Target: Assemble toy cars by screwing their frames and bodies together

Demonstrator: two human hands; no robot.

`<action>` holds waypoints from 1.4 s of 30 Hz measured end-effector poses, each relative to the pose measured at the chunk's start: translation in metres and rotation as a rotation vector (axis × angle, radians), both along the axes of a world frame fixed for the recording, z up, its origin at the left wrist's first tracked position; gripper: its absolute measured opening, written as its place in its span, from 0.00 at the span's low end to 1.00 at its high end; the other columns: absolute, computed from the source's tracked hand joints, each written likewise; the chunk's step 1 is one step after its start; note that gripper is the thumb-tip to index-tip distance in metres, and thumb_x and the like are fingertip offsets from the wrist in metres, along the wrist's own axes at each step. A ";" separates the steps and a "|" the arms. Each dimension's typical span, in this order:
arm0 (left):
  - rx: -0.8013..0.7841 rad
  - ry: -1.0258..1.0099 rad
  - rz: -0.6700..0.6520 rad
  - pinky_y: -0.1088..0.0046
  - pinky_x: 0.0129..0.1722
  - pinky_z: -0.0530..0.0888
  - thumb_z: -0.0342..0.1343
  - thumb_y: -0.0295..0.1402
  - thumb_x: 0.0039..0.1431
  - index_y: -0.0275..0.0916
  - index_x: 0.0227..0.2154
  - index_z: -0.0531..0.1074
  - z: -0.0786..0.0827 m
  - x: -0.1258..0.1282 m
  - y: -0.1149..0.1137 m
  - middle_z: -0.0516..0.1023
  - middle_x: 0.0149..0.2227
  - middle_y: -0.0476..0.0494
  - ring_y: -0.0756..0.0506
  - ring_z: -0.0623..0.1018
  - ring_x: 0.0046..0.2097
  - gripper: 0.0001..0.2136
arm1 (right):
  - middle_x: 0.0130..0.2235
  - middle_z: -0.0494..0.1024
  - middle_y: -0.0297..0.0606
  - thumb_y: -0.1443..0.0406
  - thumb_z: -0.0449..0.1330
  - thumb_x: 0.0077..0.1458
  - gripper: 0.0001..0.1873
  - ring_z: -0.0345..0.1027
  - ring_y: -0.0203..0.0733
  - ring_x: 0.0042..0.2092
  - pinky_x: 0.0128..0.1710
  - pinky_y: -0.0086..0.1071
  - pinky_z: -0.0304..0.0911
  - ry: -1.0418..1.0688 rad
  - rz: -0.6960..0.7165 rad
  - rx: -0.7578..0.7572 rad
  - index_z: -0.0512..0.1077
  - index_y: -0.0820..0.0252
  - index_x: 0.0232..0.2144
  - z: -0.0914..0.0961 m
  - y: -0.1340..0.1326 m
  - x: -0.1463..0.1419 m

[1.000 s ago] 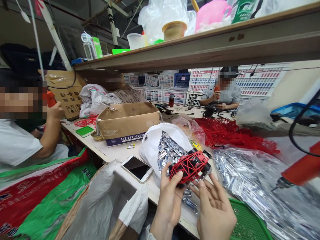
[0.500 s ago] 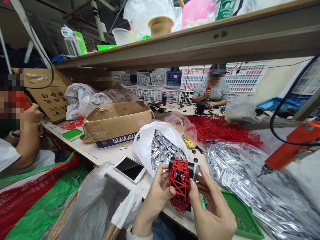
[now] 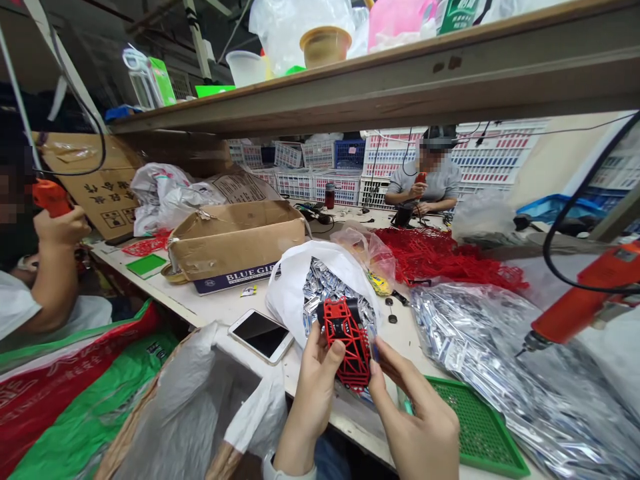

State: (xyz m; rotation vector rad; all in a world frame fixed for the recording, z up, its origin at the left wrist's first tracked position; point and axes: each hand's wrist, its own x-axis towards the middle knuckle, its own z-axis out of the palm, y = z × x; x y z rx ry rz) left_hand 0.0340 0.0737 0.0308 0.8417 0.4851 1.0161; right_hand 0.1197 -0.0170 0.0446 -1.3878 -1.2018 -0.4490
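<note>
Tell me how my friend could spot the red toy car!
Find the long white workbench under the wooden shelf. At its near edge, the left hand and right hand hold a red lattice toy car. Unlike the red heap beyond, it is held up.

Place: assembly workshop | Shown by: long workbench (image 3: 200,310), stacked plastic crates (image 3: 295,188), electric screwdriver (image 3: 583,310), seated co-worker (image 3: 425,185)

"BLUE GIR" in white capitals on a dark blue strip (image 3: 235,279) along the cardboard box (image 3: 235,240), the rest cut off. Behind it, a brown carton (image 3: 103,200) has black Chinese characters and handling symbols, unreadable. A green bottle (image 3: 454,15) on the shelf (image 3: 400,87) has lettering, also unreadable.
</note>
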 end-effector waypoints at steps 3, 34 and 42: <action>-0.021 0.010 0.022 0.57 0.60 0.72 0.72 0.53 0.47 0.41 0.59 0.66 0.001 -0.002 -0.001 0.78 0.58 0.33 0.34 0.78 0.59 0.39 | 0.44 0.83 0.37 0.70 0.59 0.65 0.11 0.80 0.38 0.40 0.46 0.25 0.76 -0.042 -0.003 0.010 0.77 0.60 0.48 0.005 0.003 -0.002; -0.143 -0.054 -0.017 0.54 0.52 0.78 0.71 0.46 0.45 0.41 0.61 0.67 0.007 -0.008 -0.017 0.83 0.50 0.34 0.32 0.82 0.49 0.39 | 0.45 0.79 0.42 0.64 0.60 0.52 0.06 0.74 0.50 0.45 0.46 0.46 0.66 0.700 -0.486 0.552 0.75 0.55 0.34 0.038 -0.036 0.105; -0.225 0.044 -0.150 0.66 0.39 0.79 0.74 0.46 0.41 0.37 0.54 0.74 -0.014 -0.004 -0.040 0.85 0.45 0.34 0.35 0.84 0.44 0.36 | 0.40 0.80 0.48 0.48 0.71 0.42 0.23 0.75 0.52 0.42 0.36 0.41 0.67 0.945 -0.067 0.108 0.74 0.57 0.32 0.060 -0.059 0.203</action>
